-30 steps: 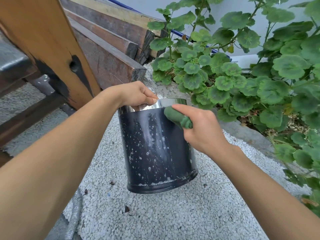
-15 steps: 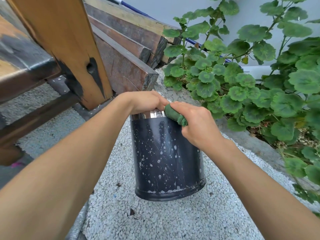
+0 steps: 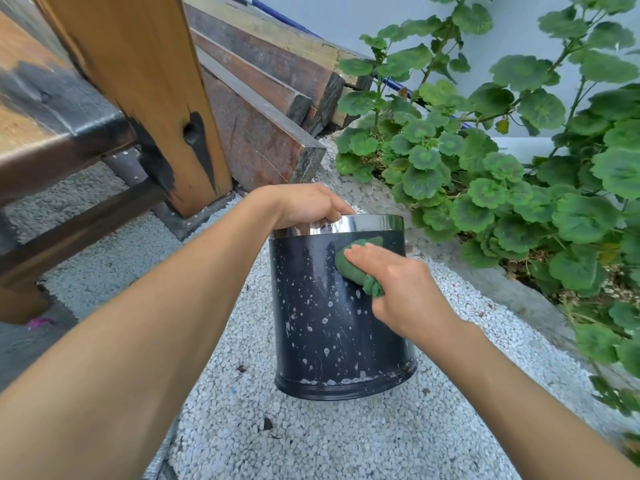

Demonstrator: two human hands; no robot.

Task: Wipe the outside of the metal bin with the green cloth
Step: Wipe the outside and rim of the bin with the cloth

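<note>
Bin [image 3: 332,317]: dark, speckled, shiny band on top, standing on the gravel [image 3: 311,441] beside the wooden post [image 3: 145,88] | your left hand [image 3: 304,204]: grip clenched over the bin's rim | your right hand [image 3: 405,289]: grip grasping the cloth [image 3: 349,261], pressed to the bin's side just under the band

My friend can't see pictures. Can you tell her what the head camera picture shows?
A person's right hand presses a green cloth against the side of a dark, speckled metal bin, while the left hand grips its shiny rim. The bin is on pale gravel, between wooden beams and leafy plants.
</note>
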